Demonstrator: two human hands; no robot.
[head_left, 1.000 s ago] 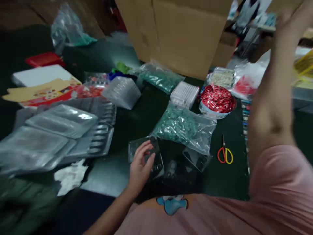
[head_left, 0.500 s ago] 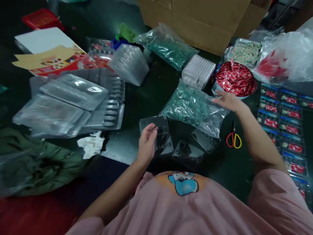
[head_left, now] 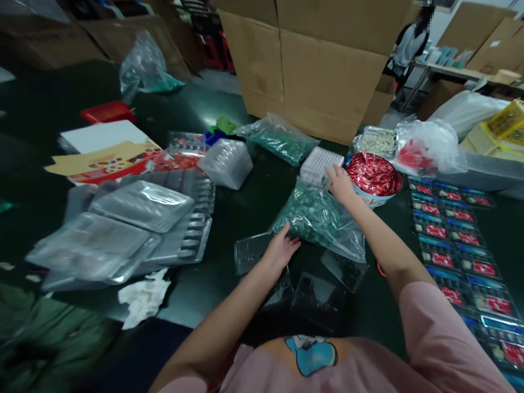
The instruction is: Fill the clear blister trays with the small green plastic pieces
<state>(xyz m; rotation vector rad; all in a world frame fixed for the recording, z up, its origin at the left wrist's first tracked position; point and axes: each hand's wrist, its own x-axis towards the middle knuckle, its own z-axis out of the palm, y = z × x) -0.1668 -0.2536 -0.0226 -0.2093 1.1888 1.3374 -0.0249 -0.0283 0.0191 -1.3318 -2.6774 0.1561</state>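
Note:
My left hand (head_left: 282,248), fingers apart, is at the lower left edge of a clear bag of green pieces (head_left: 313,213) and holds nothing. My right hand (head_left: 339,183) has its fingers spread at the right side of a stack of small clear trays (head_left: 319,165); whether it touches them is hard to tell. Just right of that hand stands a round tub of red packets (head_left: 374,174). In front of the bag lie several clear plastic trays (head_left: 317,299), one of them (head_left: 250,254) left of my left hand.
Large clear blister trays (head_left: 143,204) and a crumpled white tissue (head_left: 143,297) lie left. Filled trays (head_left: 440,259) stand in rows right. Behind are a second green bag (head_left: 282,141), a cardboard box (head_left: 319,76) and a person (head_left: 407,49) in the background.
The view has tilted up. My right hand has moved from the bag's right end to the tray stack. My left hand has shifted right, from the small clear tray to the bag's edge.

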